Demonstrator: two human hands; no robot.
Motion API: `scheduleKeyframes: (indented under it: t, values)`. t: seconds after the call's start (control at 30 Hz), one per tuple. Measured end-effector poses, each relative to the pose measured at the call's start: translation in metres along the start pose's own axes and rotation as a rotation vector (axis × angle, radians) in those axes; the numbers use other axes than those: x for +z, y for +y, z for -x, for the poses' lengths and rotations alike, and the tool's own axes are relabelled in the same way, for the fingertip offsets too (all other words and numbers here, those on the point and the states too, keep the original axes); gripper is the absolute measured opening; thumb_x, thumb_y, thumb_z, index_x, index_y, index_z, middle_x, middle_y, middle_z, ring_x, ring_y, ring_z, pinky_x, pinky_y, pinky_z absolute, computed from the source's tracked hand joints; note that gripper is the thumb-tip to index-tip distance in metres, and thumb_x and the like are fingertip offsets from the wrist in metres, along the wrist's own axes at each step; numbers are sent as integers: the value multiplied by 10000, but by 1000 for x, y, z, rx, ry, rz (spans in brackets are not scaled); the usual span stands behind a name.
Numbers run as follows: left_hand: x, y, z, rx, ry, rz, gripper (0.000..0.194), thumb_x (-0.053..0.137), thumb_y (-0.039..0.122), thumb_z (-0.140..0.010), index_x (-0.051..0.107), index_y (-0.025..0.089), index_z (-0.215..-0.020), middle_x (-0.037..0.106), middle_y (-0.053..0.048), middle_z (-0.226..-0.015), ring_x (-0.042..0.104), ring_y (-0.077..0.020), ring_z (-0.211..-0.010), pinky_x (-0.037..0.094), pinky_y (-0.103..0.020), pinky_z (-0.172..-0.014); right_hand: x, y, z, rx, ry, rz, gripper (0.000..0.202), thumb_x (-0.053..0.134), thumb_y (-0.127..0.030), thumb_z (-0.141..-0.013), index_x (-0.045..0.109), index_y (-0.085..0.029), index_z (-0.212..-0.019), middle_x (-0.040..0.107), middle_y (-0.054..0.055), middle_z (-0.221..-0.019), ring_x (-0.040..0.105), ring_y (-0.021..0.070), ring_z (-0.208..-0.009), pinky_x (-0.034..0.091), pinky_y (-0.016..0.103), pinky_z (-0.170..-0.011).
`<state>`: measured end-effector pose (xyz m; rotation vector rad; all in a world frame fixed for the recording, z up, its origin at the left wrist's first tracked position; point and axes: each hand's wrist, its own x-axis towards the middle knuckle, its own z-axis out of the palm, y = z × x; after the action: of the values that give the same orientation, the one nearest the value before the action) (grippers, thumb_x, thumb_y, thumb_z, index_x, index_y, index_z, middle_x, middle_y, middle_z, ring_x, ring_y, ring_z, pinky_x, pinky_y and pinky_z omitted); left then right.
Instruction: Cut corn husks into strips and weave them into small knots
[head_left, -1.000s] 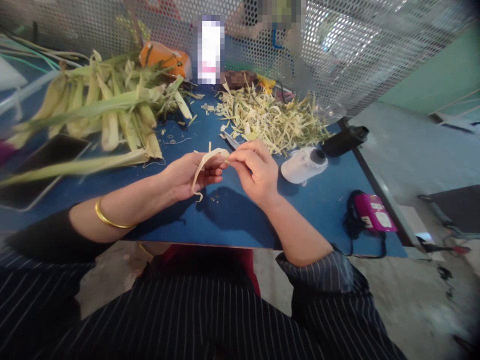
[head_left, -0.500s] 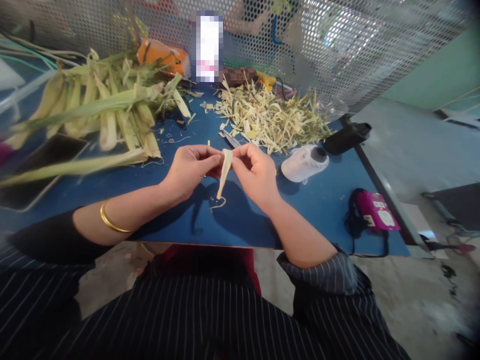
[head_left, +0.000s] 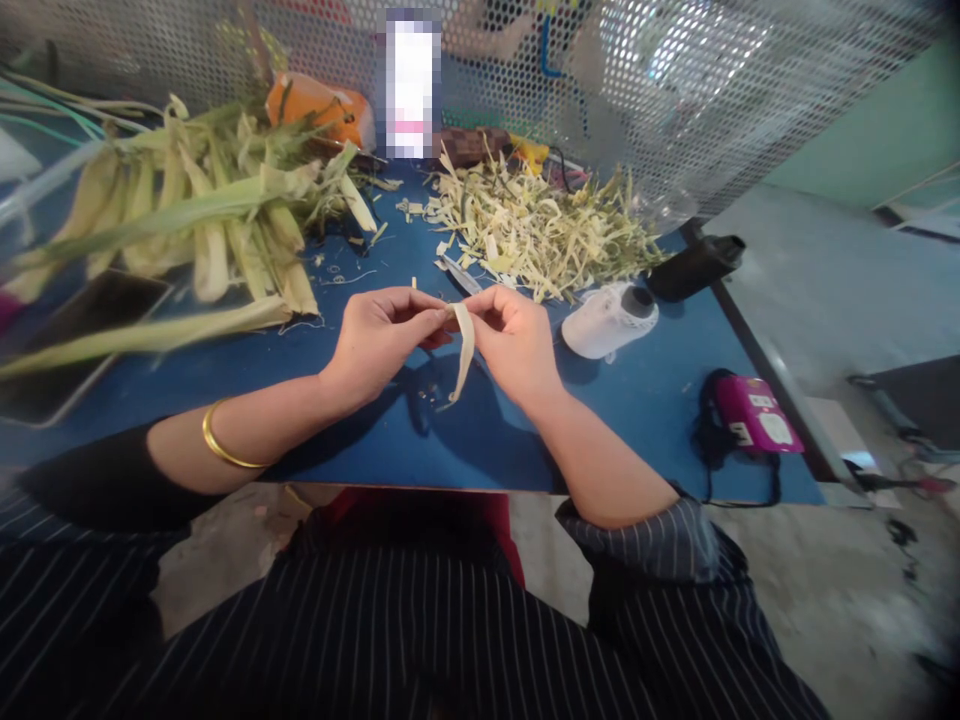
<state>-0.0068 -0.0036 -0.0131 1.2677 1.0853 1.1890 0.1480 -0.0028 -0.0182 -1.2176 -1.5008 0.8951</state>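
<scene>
A pale strip of husk [head_left: 464,350] hangs from between my two hands above the blue table, its narrow end curling near the tabletop. My left hand [head_left: 386,340] pinches its upper end from the left with thumb and fingers. From the right, my right hand [head_left: 514,335] pinches the same end, fingertips nearly touching those of my left hand. Just beyond the fingers lie metal scissors [head_left: 459,275], partly hidden by my right hand. A heap of shredded husk [head_left: 536,225] is spread behind them.
Long husks [head_left: 210,230] pile up at the left, near a dark flat device [head_left: 90,335]. At the right are a white thread cone [head_left: 600,325], a black cone [head_left: 694,268] and a magenta box [head_left: 757,413]. Perforated metal [head_left: 660,90] stands behind.
The hanging strip has swung to the right and now curves beside my right fingers. Both hands keep their pinch in nearly the same place.
</scene>
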Motion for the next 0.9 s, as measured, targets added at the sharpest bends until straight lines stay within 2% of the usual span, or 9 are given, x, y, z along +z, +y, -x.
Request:
scheduleKeyframes:
  t: [0.27, 0.43, 0.7, 0.9]
  values:
    - [-3, -3, -5, -6, 27, 15, 159, 769, 273, -689, 718, 139, -758, 701, -29, -689, 640, -121, -631, 533, -247, -646, 2, -2, 0, -39, 4, 1, 29, 661, -202, -771, 638, -186, -763, 641, -22, -698, 548, 94, -632, 452, 254, -606]
    - [-4, 0, -4, 39, 20, -21, 166, 774, 281, -690, 724, 142, -767, 701, -30, -707, 624, -115, -629, 518, -233, -624, 3, -2, 0, 14, -17, -146, 109, 691, -264, -765, 611, -192, -783, 620, -29, -705, 540, 89, -625, 455, 254, -612]
    - [-3, 3, -1, 16, -13, -28, 166, 766, 266, -698, 713, 128, -772, 706, -38, -716, 645, -125, -633, 536, -241, -638, 4, 3, -3, 84, -8, -244, 163, 717, -285, -734, 585, -190, -742, 580, -38, -663, 521, 86, -611, 440, 248, -587]
    - [-4, 3, -3, -34, -57, 12, 168, 767, 244, -688, 693, 119, -771, 693, -25, -682, 655, -127, -604, 553, -248, -640, 3, 4, -4, 47, -11, -212, 170, 726, -256, -724, 573, -182, -717, 553, -51, -626, 497, 74, -566, 438, 244, -581]
